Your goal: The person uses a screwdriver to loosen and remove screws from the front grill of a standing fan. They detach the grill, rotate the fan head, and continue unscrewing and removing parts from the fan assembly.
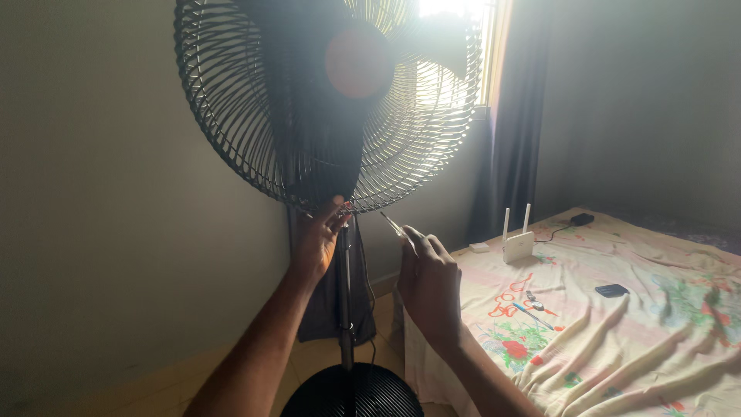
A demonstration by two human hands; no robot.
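1. Fingers of the left hand (315, 241) are curled up against the bottom rim of the fan guard (231, 116), pinching at a small clip there, at about 6 o'clock on the round cage.
2. Right hand (428, 279) is closed around a thin tool, seemingly a screwdriver (393, 225), whose shaft slants toward 10 o'clock, its tip just short of the same bottom rim; the two hands are near each other but apart.
3. Dark blades and an orange hub (358, 62) sit behind the wire guard, backlit by the window (455, 9) at 1 o'clock.
4. Below the hands, at 6 o'clock, the fan's pole (346, 309) runs down to a round black base (351, 392) on the floor.
5. At 3 o'clock from the right hand lies a bed with a flowered sheet (617, 340).
6. On the sheet rest a white router (518, 245) with two upright antennas, a small dark phone-like thing (611, 290), and a few small tools (534, 306) near the middle.
7. A dark curtain (517, 116) hangs beside the window.
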